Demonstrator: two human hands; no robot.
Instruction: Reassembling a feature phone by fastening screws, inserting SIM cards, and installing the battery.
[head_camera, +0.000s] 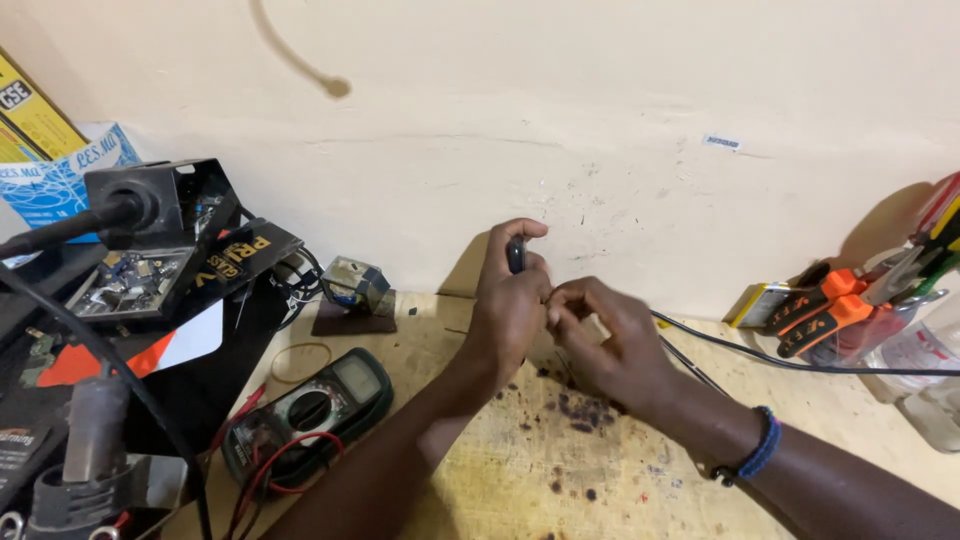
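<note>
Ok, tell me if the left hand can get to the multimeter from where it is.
Probably yes. The multimeter lies on the bench just below and left of the left hand, with bare wood between them. But that hand is gripping a small dark object, so it would have to let go first.

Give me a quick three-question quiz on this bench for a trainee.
1. True or false: the left hand pinches a small dark part between thumb and fingers.
2. Which lies left of the forearms? A) multimeter B) orange-handled pliers
3. What does the right hand wear at the wrist?

Key: 1 true; 2 A; 3 a blue bead bracelet.
</note>
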